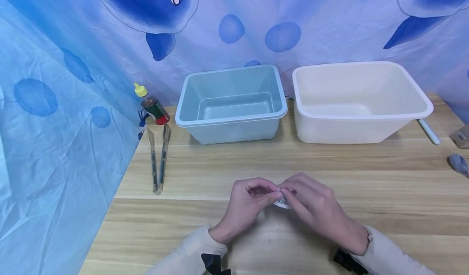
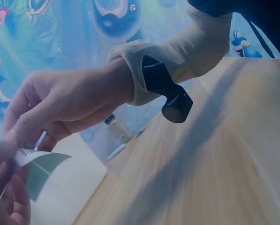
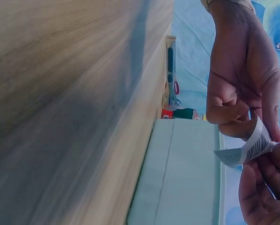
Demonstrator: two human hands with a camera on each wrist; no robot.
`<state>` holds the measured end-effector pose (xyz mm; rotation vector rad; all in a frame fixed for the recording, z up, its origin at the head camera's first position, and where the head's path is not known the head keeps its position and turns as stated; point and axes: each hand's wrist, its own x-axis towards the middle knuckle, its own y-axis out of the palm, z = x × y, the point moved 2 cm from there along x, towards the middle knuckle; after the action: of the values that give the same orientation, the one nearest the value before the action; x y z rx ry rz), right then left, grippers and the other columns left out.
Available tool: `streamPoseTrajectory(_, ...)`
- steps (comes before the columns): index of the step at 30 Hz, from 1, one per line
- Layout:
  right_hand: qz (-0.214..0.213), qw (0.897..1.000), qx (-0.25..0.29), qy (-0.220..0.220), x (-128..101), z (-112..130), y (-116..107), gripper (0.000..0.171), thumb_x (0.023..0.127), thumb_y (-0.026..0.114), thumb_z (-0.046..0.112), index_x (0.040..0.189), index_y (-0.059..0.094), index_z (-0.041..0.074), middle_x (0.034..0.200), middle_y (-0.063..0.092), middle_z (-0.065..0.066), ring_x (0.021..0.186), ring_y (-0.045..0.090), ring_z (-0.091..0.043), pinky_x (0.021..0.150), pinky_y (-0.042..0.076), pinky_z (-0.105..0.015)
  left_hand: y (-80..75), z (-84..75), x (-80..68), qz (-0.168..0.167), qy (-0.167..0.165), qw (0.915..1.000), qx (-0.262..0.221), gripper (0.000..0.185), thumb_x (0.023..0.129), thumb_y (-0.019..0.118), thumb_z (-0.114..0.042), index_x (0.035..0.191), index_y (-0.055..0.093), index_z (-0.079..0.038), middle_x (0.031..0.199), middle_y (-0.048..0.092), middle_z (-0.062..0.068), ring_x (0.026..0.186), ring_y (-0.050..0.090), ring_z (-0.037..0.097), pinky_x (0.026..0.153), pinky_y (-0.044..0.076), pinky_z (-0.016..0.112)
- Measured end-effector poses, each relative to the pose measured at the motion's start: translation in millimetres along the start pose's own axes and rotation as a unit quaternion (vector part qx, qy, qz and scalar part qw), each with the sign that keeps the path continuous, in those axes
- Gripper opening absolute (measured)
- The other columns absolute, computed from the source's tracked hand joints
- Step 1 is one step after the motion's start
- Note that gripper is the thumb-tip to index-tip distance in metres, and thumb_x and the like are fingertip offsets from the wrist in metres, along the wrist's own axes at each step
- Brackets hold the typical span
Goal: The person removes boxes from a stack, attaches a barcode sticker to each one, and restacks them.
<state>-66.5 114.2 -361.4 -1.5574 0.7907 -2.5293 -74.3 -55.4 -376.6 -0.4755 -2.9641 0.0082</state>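
A small white paper label with a printed barcode (image 1: 283, 204) is held above the table, in front of the body. My left hand (image 1: 247, 204) pinches its upper edge between thumb and forefinger. From the other side, my right hand (image 1: 318, 201) pinches the same edge, with the fingertips of both hands close together. In the left wrist view the label (image 2: 43, 171) bends, its striped face up and a pale greenish side below. The right wrist view shows the curved label (image 3: 245, 150) with its barcode, the left hand (image 3: 245, 70) above it.
At the back stand a light blue basin (image 1: 231, 122) and a white basin (image 1: 360, 130). Left of them are a yellow-capped bottle (image 1: 155, 108) and two long slim tools (image 1: 163, 157). A light blue handle (image 1: 428, 132), a spoon (image 1: 458, 164) and a clear container (image 1: 461, 137) lie far right.
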Motion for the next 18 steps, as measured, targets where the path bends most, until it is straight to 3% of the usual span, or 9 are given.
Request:
streamPoseTrajectory(4, 0.023, 0.999, 0.008, 0.043, -1.8, -3.9, -0.8, 0.024, 0.098, 0.056, 0.022, 0.088, 0.070, 0.006, 0.084, 0.070, -0.002, 0.072, 0.066, -0.013, 0.070, 0.055, -0.016, -1.3, 0.7, 0.9, 0.000, -0.009, 0.9999, 0.009, 0.013, 0.082, 0.074, -0.005, 0.089, 0.070, 0.004, 0.091, 0.071, 0.023, 0.073, 0.065, 0.004, 0.064, 0.054, 0.017)
streamPoseTrajectory(8, 0.039, 0.994, 0.010, 0.100, -3.1, -9.7, -2.3, 0.004, 0.088, 0.067, 0.009, 0.088, 0.070, 0.006, 0.084, 0.071, -0.003, 0.071, 0.065, -0.011, 0.067, 0.054, -0.016, -4.0, 1.6, 2.3, -0.009, -0.026, 0.9995, 0.019, 0.013, 0.083, 0.073, -0.005, 0.092, 0.069, 0.004, 0.094, 0.070, 0.023, 0.073, 0.066, 0.004, 0.067, 0.056, 0.019)
streamPoseTrajectory(12, 0.031, 0.988, 0.015, 0.152, -3.9, -16.9, -3.4, 0.016, 0.078, 0.071, -0.005, 0.088, 0.071, 0.007, 0.083, 0.073, -0.003, 0.070, 0.065, -0.008, 0.065, 0.053, -0.014, -7.1, 2.5, 3.6, -0.021, -0.043, 0.9985, 0.026, 0.013, 0.082, 0.073, -0.004, 0.093, 0.070, 0.004, 0.092, 0.070, 0.022, 0.073, 0.065, 0.005, 0.067, 0.056, 0.019)
streamPoseTrajectory(18, 0.006, 0.976, 0.052, 0.212, -5.8, -26.2, -4.0, 0.017, 0.080, 0.069, -0.010, 0.087, 0.071, 0.005, 0.081, 0.073, -0.007, 0.071, 0.064, -0.003, 0.064, 0.052, -0.013, -11.4, 6.1, 5.0, -0.030, -0.069, 0.9969, 0.025, 0.012, 0.082, 0.072, -0.003, 0.093, 0.070, 0.002, 0.092, 0.070, 0.020, 0.074, 0.067, 0.006, 0.070, 0.057, 0.021)
